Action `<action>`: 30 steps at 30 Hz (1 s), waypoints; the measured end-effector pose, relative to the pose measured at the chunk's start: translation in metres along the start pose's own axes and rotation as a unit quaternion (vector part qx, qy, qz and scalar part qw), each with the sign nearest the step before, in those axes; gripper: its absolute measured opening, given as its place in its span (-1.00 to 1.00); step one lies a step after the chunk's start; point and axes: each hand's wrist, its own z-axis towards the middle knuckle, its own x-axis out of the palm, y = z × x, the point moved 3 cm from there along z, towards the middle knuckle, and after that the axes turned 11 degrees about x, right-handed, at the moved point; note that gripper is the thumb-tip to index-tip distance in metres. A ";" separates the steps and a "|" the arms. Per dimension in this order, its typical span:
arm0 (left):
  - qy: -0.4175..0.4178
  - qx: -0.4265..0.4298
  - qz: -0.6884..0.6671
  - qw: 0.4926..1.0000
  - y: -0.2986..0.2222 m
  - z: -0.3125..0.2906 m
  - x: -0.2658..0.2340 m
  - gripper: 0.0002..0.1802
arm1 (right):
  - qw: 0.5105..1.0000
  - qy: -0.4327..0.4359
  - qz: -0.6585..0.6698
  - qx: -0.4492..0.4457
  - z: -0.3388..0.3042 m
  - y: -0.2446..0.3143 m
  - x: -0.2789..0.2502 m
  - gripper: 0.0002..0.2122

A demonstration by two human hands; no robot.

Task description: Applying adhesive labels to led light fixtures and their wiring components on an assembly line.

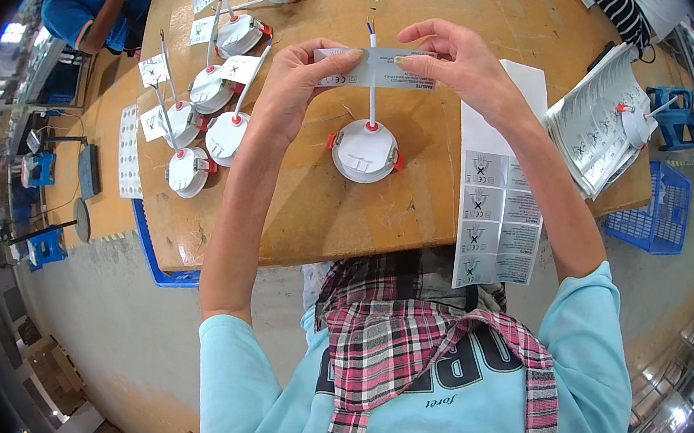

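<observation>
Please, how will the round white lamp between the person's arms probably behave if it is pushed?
The lamp lies flat, so it would probably slide rather than roll. Its white cable looks slender and may bend. The red clips stick out at its sides and might catch.

Left forearm (246, 197) and right forearm (549, 183) both reach forward. Left hand (299, 72) pinching, left thumb (339, 63) pointing right. Right hand (464, 66): right thumb (416, 65) pointing left, fingers (428, 29) bent.

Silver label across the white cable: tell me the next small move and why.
Probably fold the silver label around the white cable: the left hand pinches it flat across the cable, while neighbouring downlights carry labels standing out flag-like from theirs.
</observation>
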 end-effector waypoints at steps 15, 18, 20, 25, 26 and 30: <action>0.003 0.008 -0.003 1.000 -0.001 0.000 0.001 -0.81 | 1.000 -0.018 0.004 -0.005 0.000 -0.002 0.001 -0.65; 0.008 0.018 -0.027 0.999 0.002 0.000 0.003 -0.81 | 1.000 -0.020 0.013 -0.005 0.000 -0.004 0.001 -0.65; -0.001 0.019 -0.028 0.999 0.003 -0.002 0.004 -0.80 | 1.000 -0.022 0.001 -0.013 -0.001 -0.004 0.001 -0.64; 0.009 0.023 -0.045 0.999 0.004 -0.003 0.006 -0.80 | 1.000 0.003 -0.006 -0.002 0.000 -0.010 -0.001 -0.66; 0.017 0.024 -0.052 0.998 0.004 -0.003 0.006 -0.80 | 1.000 0.013 -0.007 0.002 0.000 -0.011 -0.001 -0.67; 0.020 0.020 -0.080 0.996 0.002 -0.004 0.010 -0.81 | 0.999 -0.001 -0.029 0.017 0.000 -0.009 -0.002 -0.65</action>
